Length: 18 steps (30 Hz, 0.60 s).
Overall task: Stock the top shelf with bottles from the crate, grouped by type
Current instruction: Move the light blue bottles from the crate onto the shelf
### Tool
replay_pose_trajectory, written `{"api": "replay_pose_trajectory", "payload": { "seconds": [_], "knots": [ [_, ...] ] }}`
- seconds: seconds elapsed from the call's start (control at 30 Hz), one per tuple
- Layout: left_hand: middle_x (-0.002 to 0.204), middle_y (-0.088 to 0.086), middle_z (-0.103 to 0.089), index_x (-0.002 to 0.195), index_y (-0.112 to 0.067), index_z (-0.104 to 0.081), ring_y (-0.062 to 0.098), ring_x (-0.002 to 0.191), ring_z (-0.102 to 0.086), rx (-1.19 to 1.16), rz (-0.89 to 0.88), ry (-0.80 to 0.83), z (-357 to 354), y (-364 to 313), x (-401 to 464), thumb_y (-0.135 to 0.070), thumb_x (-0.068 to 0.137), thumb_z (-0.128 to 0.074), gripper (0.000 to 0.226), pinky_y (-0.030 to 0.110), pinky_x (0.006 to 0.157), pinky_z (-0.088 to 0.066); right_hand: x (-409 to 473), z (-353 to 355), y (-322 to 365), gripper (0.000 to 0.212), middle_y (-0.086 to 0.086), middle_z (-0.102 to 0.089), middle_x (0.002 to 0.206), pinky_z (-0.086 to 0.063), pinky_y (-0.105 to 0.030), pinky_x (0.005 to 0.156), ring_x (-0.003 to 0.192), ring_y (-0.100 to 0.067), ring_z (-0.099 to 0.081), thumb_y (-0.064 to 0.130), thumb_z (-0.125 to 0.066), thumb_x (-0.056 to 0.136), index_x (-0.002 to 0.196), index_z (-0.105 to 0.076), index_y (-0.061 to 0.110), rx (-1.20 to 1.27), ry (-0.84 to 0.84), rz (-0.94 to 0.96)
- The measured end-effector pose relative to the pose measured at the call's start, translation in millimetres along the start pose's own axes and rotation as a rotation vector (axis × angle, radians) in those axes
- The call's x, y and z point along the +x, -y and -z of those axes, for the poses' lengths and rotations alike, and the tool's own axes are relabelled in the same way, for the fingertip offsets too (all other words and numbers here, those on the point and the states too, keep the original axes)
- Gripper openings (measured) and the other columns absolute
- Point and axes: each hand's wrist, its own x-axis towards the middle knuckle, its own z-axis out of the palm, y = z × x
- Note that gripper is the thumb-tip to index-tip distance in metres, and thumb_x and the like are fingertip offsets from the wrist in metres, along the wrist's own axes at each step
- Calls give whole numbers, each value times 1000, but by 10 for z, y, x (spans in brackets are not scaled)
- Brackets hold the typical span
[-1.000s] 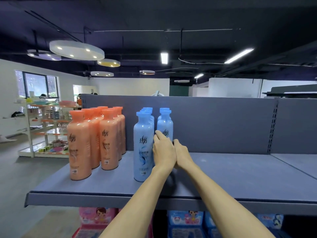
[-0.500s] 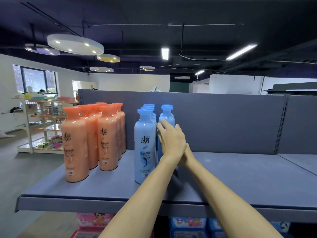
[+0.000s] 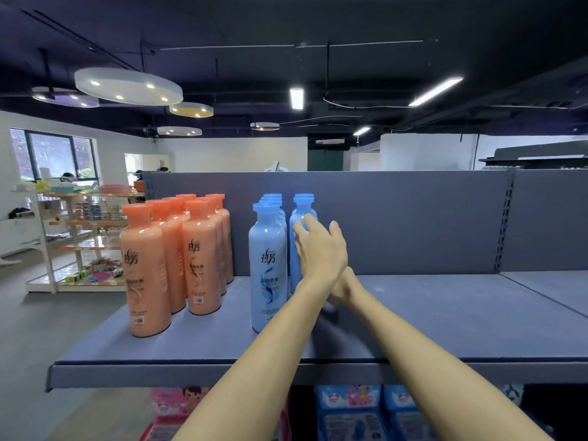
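Grey shop shelving fills the middle of the frame, under a dark ceiling with round lamps at upper left. On the top shelf (image 3: 445, 319) two groups stand upright: orange bottles (image 3: 178, 259) at centre left, blue bottles (image 3: 269, 265) just right of them, with a clear gap between the groups.

The left hand (image 3: 321, 249) reaches in from the bottom of the frame, its fingers loosely spread and laid against the front of the rear blue bottle (image 3: 300, 218) in the right-hand blue row. It looks like a push or a steadying touch, not a wrapped grip. The right hand (image 3: 342, 289) crosses beneath the left wrist, low by that bottle's base; whether it clasps anything I cannot tell, since the left forearm hides its fingers.

The bottle's long axis is vertical and it stands directly beyond the left fingertips, toward the back panel (image 3: 397, 224). The left hand is the nearer one, so any nudge deeper would probably come from it, with the contact high on the body where a tall bottle could tip. No crate is visible.
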Motion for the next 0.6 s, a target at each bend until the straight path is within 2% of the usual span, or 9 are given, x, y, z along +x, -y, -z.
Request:
{"api": "replay_pose_trajectory", "payload": {
  "seconds": [0.07,0.1,0.13,0.2,0.3,0.4,0.5,0.6],
  "knots": [
    [142,11,-33,135,-4,-37,31,118,-46,14,-25,23,50,-37,-33,-36,101,-41,46,30,87,-33,-101,2,-76,42,13,-39,62,-29,-23,52,60,-8,-34,61,-47,55,76,-41,25,-39,105,-33],
    [142,12,-33,134,-4,-38,30,116,-47,28,-33,27,88,-67,-62,-36,101,-40,46,30,84,-31,-141,23,-109,52,12,-42,63,-30,-23,50,60,-9,-36,65,-45,51,80,-43,22,-27,110,-86],
    [139,12,-36,130,-4,-39,29,111,-47,33,-33,39,119,-98,-96,-37,101,-40,44,30,82,-30,-183,30,-155,60,10,-48,67,-37,-25,50,61,-13,-44,68,-49,50,84,-47,19,0,93,-136],
    [131,11,-41,121,-5,-42,26,102,-45,35,-31,66,179,-143,-148,-37,101,-40,38,31,79,-29,-285,104,-196,67,4,-60,80,-53,-34,59,71,-18,-58,68,-64,54,96,-53,18,25,85,-177],
    [126,9,-46,122,-6,-44,28,107,-50,78,-81,83,326,-233,-292,-38,101,-40,38,32,80,-32,-531,311,-61,71,5,-65,106,-57,-36,76,92,-14,-64,55,-80,66,122,-52,21,44,35,-187],
    [120,2,-59,131,-13,-46,27,105,-58,162,-193,52,599,-214,-552,-39,98,-47,42,36,82,-42,-1004,486,197,61,8,-59,124,-52,-23,79,104,-8,-63,39,-79,77,128,-53,19,111,-36,-159],
    [104,-12,-67,126,-28,-49,16,92,-64,209,-284,-3,880,-29,-911,-41,92,-54,37,34,77,-48,-1664,578,386,44,14,-64,115,-54,-14,75,88,3,-68,32,-78,79,119,-60,24,239,-36,-105],
    [98,-16,-67,122,-36,-52,9,88,-65,208,-299,47,997,90,-1121,-42,88,-58,35,34,77,-53,-2052,584,452,36,12,-69,106,-53,-11,73,80,4,-70,28,-80,79,112,-64,25,322,44,-106]
  ]
}}
